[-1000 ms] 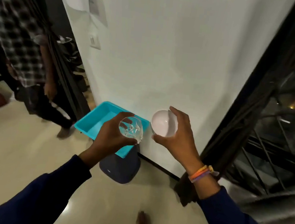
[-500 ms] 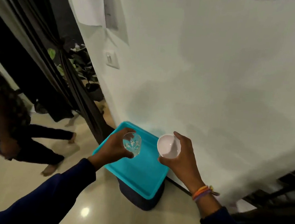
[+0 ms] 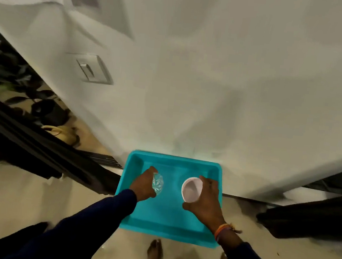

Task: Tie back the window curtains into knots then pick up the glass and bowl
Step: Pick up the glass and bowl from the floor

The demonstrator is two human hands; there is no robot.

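Left hand (image 3: pixel 142 186) holds glass (image 3: pixel 157 183); right hand (image 3: pixel 206 201), bowl (image 3: pixel 191 189).

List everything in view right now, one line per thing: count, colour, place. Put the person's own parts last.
glass: one, clear, gripped by the left hand over the tray's left half
bowl: one, white, gripped by the right hand over the tray's right half
tray: one, turquoise, low against the wall
wall: one, white, ahead
wall switch: one, white, on the wall, upper left
curtains: dark, at far left and far right
plant: one, green leaves, far left
floor: cream, glossy
wristbands: orange and purple, right wrist
feet: two, bare, bottom edge
left hand: one, holds glass
right hand: one, holds bowl
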